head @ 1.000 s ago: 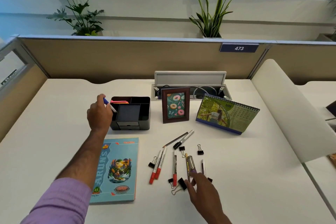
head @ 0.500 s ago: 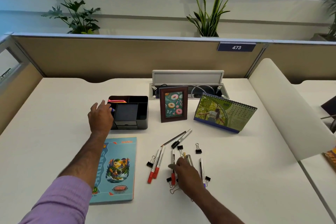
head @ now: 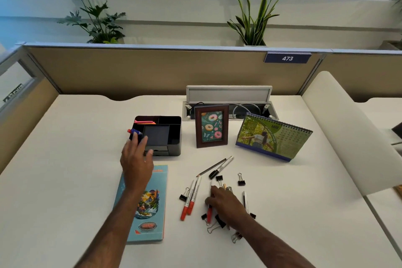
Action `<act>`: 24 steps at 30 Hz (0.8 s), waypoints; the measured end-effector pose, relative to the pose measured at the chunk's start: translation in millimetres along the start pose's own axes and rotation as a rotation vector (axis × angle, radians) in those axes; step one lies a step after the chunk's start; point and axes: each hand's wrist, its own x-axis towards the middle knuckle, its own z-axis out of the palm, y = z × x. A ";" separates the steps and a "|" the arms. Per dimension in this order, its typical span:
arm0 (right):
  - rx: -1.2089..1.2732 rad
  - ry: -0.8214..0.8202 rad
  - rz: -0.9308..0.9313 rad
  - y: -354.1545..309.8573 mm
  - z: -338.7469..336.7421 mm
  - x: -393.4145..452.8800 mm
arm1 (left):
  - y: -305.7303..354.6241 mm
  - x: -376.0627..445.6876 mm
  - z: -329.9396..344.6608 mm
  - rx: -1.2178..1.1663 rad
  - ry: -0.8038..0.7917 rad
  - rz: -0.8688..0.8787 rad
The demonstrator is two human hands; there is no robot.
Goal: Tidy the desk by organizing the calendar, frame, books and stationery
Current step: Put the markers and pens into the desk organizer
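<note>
— What can you read from where you stand?

— You can read "473" in white on the blue sign fixed to the top edge of the partition behind the table.

— Anything on the calendar?

— You can make out "MAR" at the top of its green page; the grid of dates below is too small for you to read.

— And the book?

— Its cover carries lettering, an orange word along the top edge and a badge near the bottom, but you cannot read either. The markings on the pens are too small as well.
</note>
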 end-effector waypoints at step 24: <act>0.662 0.492 0.152 -44.2 -57.1 -2.5 | 102.7 -83.8 -17.4 -0.616 -0.312 0.167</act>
